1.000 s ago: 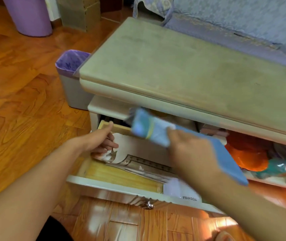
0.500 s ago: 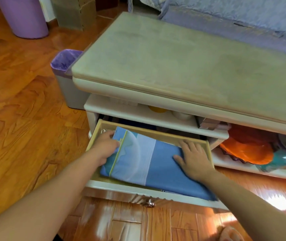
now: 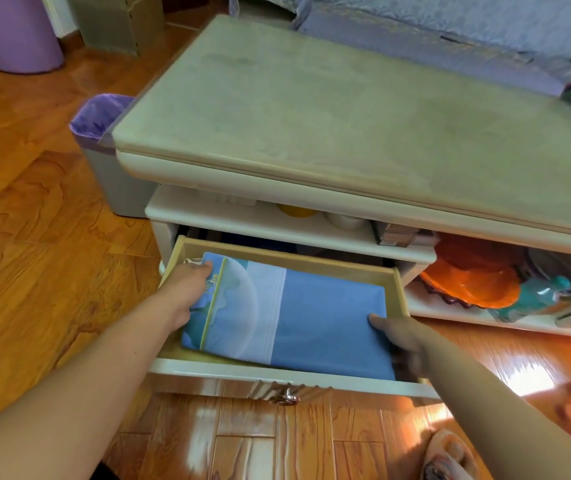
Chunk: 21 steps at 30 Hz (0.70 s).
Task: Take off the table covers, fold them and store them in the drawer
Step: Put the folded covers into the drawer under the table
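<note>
Blue folded cover (image 3: 298, 317) lies flat in the open drawer (image 3: 400, 289), our left hand (image 3: 185, 292) gripping its left edge, right hand (image 3: 398, 332) pinching its right corner; we should tuck both edges below the drawer's rim before closing.

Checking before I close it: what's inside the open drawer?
The folded blue table cover fills the drawer; left hand and right hand at its ends. Anything beneath is covered.
</note>
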Available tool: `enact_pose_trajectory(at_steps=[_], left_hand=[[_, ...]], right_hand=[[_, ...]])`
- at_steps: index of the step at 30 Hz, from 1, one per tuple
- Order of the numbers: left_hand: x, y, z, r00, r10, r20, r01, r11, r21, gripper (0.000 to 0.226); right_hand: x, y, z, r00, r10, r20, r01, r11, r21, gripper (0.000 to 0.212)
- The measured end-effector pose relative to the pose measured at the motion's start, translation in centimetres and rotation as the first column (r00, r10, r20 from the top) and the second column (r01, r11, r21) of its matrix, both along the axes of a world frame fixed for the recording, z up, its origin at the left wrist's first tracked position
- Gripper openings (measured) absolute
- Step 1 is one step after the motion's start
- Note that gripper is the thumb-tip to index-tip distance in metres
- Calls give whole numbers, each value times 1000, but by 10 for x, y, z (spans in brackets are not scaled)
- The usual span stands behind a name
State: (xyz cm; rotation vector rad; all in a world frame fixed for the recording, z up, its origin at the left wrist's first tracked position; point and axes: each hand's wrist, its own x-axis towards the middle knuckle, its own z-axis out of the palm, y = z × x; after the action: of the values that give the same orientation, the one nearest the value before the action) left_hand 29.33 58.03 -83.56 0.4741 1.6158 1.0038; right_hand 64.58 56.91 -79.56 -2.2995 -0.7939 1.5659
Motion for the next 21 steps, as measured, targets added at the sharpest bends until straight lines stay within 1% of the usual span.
enact_pose_trajectory(at_steps=[2,4,5,6,7,8,9,10,11,12,13,14,15,16,17,18,19,20,21], left_hand=[[-2,1,-7,999,18,-29,-19,1000,-3,19],[-3,3,-13,996,51,-78,-50,999,10,19],[-3,3,-14,990,43,-134,-41,999,14,21],[-2,3,-12,973,1,-230,0,1000,5,22],[0,2,-12,926,-69,-372,67,998,-19,25],[1,2,-11,840,-147,-522,143,989,-48,28],[3,0,-10,722,-202,-661,205,976,-73,30],[4,-1,-8,612,-218,-760,247,966,-77,30],[5,-2,-6,513,-193,-836,277,960,-51,30],[7,-4,-4,404,-139,-904,304,953,-11,33],[9,-6,-2,237,-107,-965,348,937,-19,38],[14,-10,0,66,-81,-995,402,914,-48,41],[21,-13,2,-51,-79,-996,474,876,-94,43],[28,-17,5,-93,-134,-987,545,822,-163,48],[33,-19,4,-86,-233,-969,597,767,-237,57],[37,-20,0,-75,-361,-930,631,705,-325,66],[37,-21,-6,-85,-471,-878,648,644,-408,76],[35,-20,-13,-102,-545,-832,654,593,-469,85],[33,-19,-19,-122,-585,-802,658,558,-507,94]], right_hand=[[-4,1,3,999,-44,-17,46,981,186,23],[-9,3,6,999,-47,1,44,934,354,13],[-11,6,6,998,-48,34,30,917,398,11],[-13,8,5,996,-43,74,9,913,407,10],[-13,8,2,987,-18,158,-46,920,390,13],[-14,9,-1,951,58,304,-171,917,359,20],[-13,9,-5,865,154,478,-336,885,322,30],[-14,8,-11,740,220,635,-497,815,297,40],[-18,7,-16,624,236,745,-630,716,301,46],[-27,6,-19,549,242,800,-730,605,318,49],[-38,5,-20,493,273,826,-810,491,321,49],[-47,7,-24,427,320,846,-878,371,303,51],[-55,8,-31,345,362,866,-928,269,257,55],[-60,11,-39,267,394,879,-958,207,198,62],[-63,15,-46,216,432,875,-970,201,140,70],[-61,19,-53,202,468,860,-969,226,105,77],[-58,21,-61,207,506,837,-963,255,85,82],[-55,22,-68,214,526,823,-960,271,76,88],[-53,22,-73,214,551,806,-959,277,66,93]])
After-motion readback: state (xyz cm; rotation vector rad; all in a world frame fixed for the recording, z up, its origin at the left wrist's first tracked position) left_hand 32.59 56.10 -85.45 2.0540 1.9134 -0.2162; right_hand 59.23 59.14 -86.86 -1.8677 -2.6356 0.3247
